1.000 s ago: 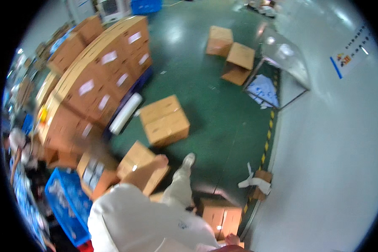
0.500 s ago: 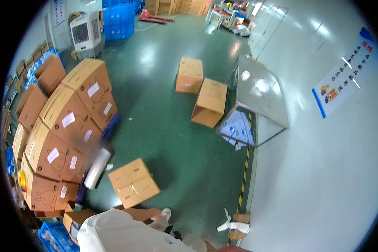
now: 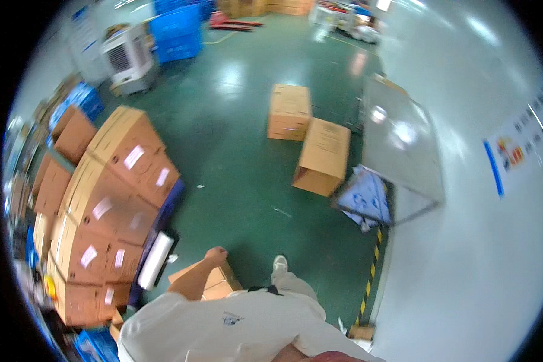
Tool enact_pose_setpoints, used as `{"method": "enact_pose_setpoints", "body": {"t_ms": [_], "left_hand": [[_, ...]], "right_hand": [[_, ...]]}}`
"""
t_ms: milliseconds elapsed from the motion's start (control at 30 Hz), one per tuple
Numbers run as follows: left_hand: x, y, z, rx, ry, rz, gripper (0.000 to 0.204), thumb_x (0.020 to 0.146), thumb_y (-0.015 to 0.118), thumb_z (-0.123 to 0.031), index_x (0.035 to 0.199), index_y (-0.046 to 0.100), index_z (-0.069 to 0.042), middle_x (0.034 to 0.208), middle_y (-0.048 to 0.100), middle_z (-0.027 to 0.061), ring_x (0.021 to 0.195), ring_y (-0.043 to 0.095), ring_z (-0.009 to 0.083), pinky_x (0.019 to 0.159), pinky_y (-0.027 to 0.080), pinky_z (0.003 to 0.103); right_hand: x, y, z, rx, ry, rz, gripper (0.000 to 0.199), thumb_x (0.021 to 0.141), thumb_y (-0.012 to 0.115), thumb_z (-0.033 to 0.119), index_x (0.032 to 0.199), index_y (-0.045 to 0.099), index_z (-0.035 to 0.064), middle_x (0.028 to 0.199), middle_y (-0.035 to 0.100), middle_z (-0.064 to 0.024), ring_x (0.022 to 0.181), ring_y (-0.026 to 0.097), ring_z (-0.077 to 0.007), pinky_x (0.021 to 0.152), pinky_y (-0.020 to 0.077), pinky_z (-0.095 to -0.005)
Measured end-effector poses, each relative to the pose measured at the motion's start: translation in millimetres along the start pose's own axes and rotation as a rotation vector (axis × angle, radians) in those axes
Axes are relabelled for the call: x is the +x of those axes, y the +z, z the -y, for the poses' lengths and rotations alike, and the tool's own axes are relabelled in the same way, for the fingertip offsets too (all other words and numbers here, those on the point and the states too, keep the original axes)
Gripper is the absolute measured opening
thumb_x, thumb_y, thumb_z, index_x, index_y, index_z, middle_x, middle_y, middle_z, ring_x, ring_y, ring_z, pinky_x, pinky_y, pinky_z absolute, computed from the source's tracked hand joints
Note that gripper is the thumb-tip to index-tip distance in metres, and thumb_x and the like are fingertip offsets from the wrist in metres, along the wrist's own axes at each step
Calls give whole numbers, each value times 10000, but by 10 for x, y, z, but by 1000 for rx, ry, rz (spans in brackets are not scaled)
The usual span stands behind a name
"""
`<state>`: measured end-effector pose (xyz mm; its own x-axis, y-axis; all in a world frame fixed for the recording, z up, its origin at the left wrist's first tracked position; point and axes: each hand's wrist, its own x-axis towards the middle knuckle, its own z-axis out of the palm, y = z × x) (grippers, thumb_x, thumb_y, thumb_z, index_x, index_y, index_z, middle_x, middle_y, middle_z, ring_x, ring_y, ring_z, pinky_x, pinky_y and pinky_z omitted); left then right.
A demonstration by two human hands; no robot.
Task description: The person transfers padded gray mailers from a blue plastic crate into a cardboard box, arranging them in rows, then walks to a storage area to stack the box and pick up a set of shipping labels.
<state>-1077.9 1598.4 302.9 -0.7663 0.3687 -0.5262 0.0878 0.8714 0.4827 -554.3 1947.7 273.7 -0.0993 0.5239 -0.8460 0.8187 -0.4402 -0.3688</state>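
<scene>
My left hand (image 3: 216,254) is at the far corner of a tan cardboard box (image 3: 217,286), its fingers curled closed over the edge. The box is low, just in front of me, and my left forearm and white shirt (image 3: 229,320) cover part of it. Of my right arm (image 3: 291,352) only a bit of bare skin shows at the lower edge, and the right hand is out of sight. A white roll (image 3: 155,260) lies on the floor to the left of the box.
Stacked cardboard boxes (image 3: 123,205) stand on a blue base at left. Ahead on the green floor are a closed box (image 3: 289,111) and a box on its side (image 3: 323,154), beside a metal-framed table (image 3: 401,130). Yellow-black tape (image 3: 370,277) runs along the right wall.
My left hand has moved forward onto the box's far corner. The view has shifted, so the scene sits lower and farther right, and my body now covers more of the box.
</scene>
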Motion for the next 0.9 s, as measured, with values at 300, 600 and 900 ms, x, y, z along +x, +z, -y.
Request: {"method": "enact_pose_setpoints", "body": {"t_ms": [300, 600, 900], "left_hand": [[268, -836, -549, -135, -116, 186, 396, 883, 479, -328, 1000, 718, -35, 1064, 690, 226, 1011, 652, 411, 862, 518, 496], [568, 98, 795, -370, -1003, -2, 412, 879, 552, -291, 1116, 701, 12, 1187, 663, 234, 1080, 644, 397, 929, 520, 439], [2486, -1946, 39, -422, -479, -193, 266, 904, 545, -279, 964, 692, -66, 1009, 694, 195, 974, 653, 397, 845, 523, 471]], "right_hand": [[1685, -307, 5093, 167, -200, 198, 41, 901, 515, 195, 935, 537, 186, 706, 520, 5, 570, 521, -181, 447, 346, -303], [2326, 1397, 7218, -692, -329, 594, 177, 952, 477, 333, 946, 559, 176, 844, 580, -14, 788, 582, -222, 634, 460, -401], [2413, 3018, 8441, -1129, -621, 676, 219, 838, 631, 297, 841, 643, 78, 830, 663, -170, 737, 644, -323, 663, 505, -410]]}}
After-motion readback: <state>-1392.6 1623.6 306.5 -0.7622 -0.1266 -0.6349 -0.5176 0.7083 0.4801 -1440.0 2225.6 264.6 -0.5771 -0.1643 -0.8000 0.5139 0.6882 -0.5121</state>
